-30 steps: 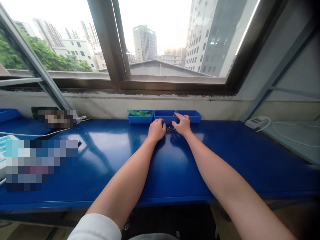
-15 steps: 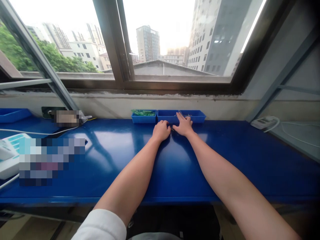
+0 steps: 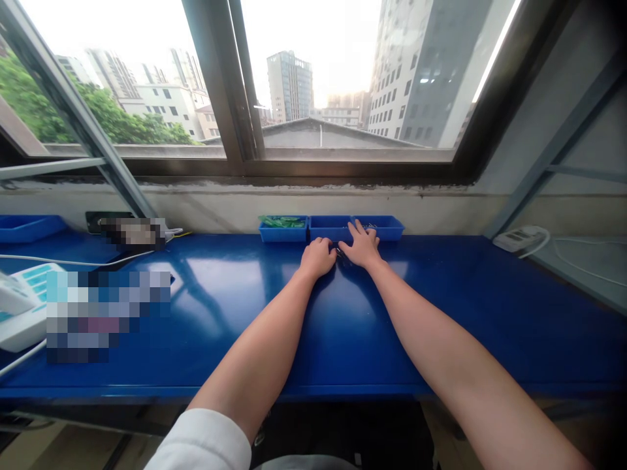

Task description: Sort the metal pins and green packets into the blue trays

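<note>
My left hand [image 3: 317, 256] rests low at the front of the middle blue bin [image 3: 323, 228], its fingers curled together; whatever they hold, if anything, is hidden. Close beside it is my right hand [image 3: 362, 247], fingers spread, the longest ones reaching over the rims of the middle bin and the right blue bin [image 3: 389, 230]. Small dark and silvery metal pieces [image 3: 339, 254] lie on the table between the two hands, too small to name. Similar slim pieces show inside the right bin. Green pieces [image 3: 284, 222] fill the left blue bin [image 3: 283, 234].
The bins stand in a row at the back of the blue table [image 3: 235, 339], below the window. A white device [image 3: 29, 307] and blurred-out items are at the left. A power strip [image 3: 514, 239] with a cable lies at the right, by a metal frame.
The view has shifted slightly, so everything sits further right. My hands have drawn closer together around the small metal pieces, which are now more covered. Over the last half second little has moved.
</note>
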`<state>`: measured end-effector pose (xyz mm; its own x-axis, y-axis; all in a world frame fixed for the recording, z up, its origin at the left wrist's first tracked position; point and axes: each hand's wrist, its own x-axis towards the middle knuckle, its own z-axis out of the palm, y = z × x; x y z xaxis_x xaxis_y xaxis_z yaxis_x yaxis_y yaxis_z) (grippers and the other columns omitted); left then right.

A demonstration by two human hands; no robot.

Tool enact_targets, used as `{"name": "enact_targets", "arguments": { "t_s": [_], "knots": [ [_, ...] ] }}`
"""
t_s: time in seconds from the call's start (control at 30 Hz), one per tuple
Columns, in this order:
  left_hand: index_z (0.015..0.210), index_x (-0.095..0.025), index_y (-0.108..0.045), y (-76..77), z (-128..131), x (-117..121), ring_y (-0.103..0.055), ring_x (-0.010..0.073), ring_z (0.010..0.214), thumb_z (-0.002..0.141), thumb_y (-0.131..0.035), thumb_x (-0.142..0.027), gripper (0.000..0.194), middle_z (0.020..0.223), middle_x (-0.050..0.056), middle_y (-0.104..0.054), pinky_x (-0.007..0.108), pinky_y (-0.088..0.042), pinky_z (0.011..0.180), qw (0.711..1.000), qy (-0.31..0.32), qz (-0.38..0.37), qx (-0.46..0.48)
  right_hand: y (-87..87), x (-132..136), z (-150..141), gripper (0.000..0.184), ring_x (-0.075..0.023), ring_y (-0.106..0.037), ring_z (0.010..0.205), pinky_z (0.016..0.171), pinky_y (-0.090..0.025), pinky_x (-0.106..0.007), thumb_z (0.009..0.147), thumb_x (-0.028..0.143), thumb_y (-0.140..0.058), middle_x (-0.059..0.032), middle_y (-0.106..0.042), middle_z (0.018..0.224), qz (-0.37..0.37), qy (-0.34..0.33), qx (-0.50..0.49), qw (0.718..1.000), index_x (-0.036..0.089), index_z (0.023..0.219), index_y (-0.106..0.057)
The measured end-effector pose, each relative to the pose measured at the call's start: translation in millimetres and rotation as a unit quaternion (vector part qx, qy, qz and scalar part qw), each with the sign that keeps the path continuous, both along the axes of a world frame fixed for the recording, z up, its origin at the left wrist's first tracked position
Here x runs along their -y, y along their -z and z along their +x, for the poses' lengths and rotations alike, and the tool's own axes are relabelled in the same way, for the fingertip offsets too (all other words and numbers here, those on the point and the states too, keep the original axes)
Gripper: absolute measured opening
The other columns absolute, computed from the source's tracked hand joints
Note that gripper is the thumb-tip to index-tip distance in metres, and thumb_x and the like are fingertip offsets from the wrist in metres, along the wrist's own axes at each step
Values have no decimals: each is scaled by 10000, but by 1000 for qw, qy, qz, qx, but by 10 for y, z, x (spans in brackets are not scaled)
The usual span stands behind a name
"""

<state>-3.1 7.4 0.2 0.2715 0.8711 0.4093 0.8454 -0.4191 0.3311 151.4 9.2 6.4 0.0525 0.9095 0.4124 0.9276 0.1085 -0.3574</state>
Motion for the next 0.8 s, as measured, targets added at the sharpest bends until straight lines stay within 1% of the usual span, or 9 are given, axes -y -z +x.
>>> {"name": "enact_targets", "arguments": {
  "t_s": [0.1,0.17,0.23,0.3,0.33,0.43,0.57,0.67,0.8],
  "knots": [
    [1141,-163,-588,-16,0,19,-568,234,1061,874,-408,-407,405,1153,111,-606,319,-434,918,999,32,-20,-1,25,-14,18,600,-339,-340,1162,950,-331,-490,779,437,-522,-86,-373,1432,61,-14,-29,998,208,1331,-463],
    [1183,-168,-574,-25,3,37,-533,239,1136,877,-387,-452,457,1223,107,-584,322,-405,968,997,72,-32,-15,40,-28,33,484,-316,-383,1120,935,-353,-460,768,378,-537,-109,-506,1290,89,-21,-42,995,187,1211,-571],
    [1222,-161,-554,-29,8,52,-472,257,1218,873,-381,-481,503,1294,115,-542,345,-365,1016,993,99,-44,-43,54,-43,45,330,-283,-443,1039,905,-380,-419,762,320,-533,-111,-595,1087,94,-36,-49,994,173,1030,-658],
    [1258,-149,-528,-28,12,60,-413,279,1275,867,-385,-485,535,1348,131,-494,377,-328,1049,990,104,-57,-72,66,-53,52,222,-244,-491,942,878,-399,-375,756,279,-527,-92,-618,925,74,-66,-44,994,172,874,-681],
    [1270,-147,-518,-25,14,60,-399,284,1287,867,-388,-477,537,1360,136,-480,386,-318,1056,989,102,-61,-82,72,-55,53,198,-227,-506,901,864,-406,-355,751,271,-530,-82,-618,881,58,-82,-39,994,173,835,-680],
    [1244,-156,-537,-12,11,52,-428,270,1266,869,-394,-422,482,1332,131,-508,373,-336,1045,990,103,-54,-83,87,-51,53,194,-192,-539,821,811,-423,-307,737,276,-551,-70,-615,858,9,-116,-25,993,173,836,-682],
    [1126,-166,-597,8,0,40,-541,246,1130,851,-427,-369,382,1215,113,-591,327,-435,945,992,109,-42,-44,90,-47,54,221,-172,-571,780,749,-428,-274,766,294,-535,-70,-624,863,-40,-124,-27,991,178,863,-696],
    [1091,-170,-599,15,-4,36,-576,237,1056,828,-465,-353,347,1158,105,-613,316,-466,896,994,103,-34,-26,81,-49,57,224,-174,-584,790,749,-428,-269,789,293,-526,-69,-638,872,-53,-129,-26,990,185,868,-704],
    [1099,-161,-590,9,-3,34,-580,237,1047,805,-493,-338,356,1123,103,-626,315,-463,908,993,108,-29,-23,77,-47,60,242,-183,-596,834,784,-434,-271,801,307,-549,-85,-647,917,-49,-134,-20,990,167,926,-701]
  ]
}}
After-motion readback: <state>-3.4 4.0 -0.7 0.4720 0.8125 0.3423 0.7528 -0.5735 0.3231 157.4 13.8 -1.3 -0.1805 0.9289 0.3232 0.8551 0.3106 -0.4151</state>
